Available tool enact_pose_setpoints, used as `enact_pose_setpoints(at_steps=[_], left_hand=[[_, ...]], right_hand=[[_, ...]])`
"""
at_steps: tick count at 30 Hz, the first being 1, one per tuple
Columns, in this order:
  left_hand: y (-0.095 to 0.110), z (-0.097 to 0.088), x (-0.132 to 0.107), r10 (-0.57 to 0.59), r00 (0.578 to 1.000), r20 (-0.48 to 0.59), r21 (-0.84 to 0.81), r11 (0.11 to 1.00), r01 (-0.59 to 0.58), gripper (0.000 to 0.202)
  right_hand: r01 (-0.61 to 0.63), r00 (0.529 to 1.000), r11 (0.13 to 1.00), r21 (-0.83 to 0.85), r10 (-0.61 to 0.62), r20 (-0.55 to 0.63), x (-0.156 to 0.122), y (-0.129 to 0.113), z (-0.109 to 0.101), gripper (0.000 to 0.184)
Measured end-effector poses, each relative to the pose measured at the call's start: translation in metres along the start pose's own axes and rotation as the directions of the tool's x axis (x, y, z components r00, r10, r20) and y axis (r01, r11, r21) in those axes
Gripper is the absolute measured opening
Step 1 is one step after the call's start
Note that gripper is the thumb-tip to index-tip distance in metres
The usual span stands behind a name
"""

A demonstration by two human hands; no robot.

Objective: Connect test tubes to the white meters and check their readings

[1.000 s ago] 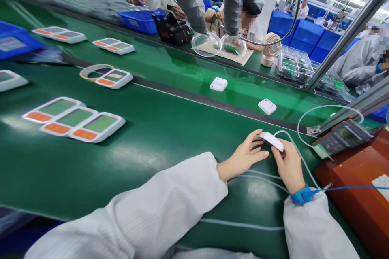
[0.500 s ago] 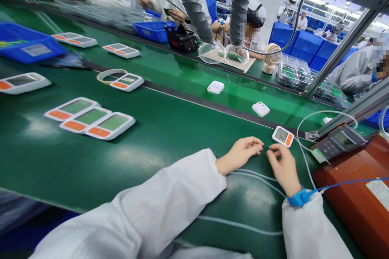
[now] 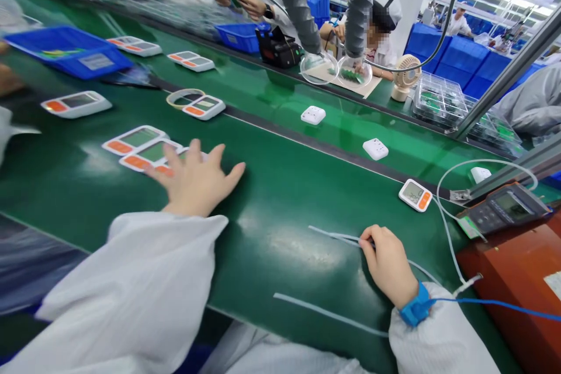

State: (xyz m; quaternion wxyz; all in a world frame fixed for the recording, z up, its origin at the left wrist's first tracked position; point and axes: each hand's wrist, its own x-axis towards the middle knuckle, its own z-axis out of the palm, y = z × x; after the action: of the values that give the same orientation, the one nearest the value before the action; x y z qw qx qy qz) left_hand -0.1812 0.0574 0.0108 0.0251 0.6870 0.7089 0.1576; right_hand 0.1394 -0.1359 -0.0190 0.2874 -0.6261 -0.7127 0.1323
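Note:
My left hand is open, its fingers spread over the rightmost of three white monitors with green-grey screens and orange buttons. That hand partly covers the monitor; whether it touches it I cannot tell. Farther right, my right hand is closed in a pinch on thin pale tubing, whose free end points left along the table. A blue wrist strap circles my right wrist. Beyond that hand lies a single monitor with digits on its screen. Another length of tubing lies nearer me.
A handheld meter rests by an orange-brown box at right. Across the green bench are a blue tray, a tape roll, white square units and hanging extraction hoses. Co-workers sit opposite; a blurred hand enters at far left.
My left hand has swung left from beside my right hand to the three monitors and spread its fingers. My right hand has come nearer me, onto the tubing. The view has shifted slightly.

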Motion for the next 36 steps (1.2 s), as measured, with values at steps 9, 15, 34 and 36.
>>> enact_pose_setpoints(at_steps=[9,15,34,36], left_hand=[[0.021,0.018,-0.025,0.222,0.975,-0.008,0.041,0.974,-0.221,0.061],[0.061,0.038,-0.022,0.397,0.916,0.048,-0.079,0.916,-0.393,0.067],[0.207,0.062,-0.123,0.685,0.572,0.451,-0.678,-0.153,0.719,0.067],[0.206,0.059,-0.118,0.667,0.593,0.45,-0.695,-0.155,0.702,0.069]], right_hand=[[-0.05,0.999,0.98,0.194,0.05,0.004,-0.002,-0.002,0.001,0.043],[0.012,0.989,0.979,0.203,0.019,-0.146,-0.002,-0.004,-0.005,0.041],[0.026,0.856,0.998,0.051,0.005,-0.517,-0.002,0.001,-0.031,0.009],[-0.003,0.856,0.999,0.032,0.019,-0.517,-0.002,0.002,-0.031,0.008]])
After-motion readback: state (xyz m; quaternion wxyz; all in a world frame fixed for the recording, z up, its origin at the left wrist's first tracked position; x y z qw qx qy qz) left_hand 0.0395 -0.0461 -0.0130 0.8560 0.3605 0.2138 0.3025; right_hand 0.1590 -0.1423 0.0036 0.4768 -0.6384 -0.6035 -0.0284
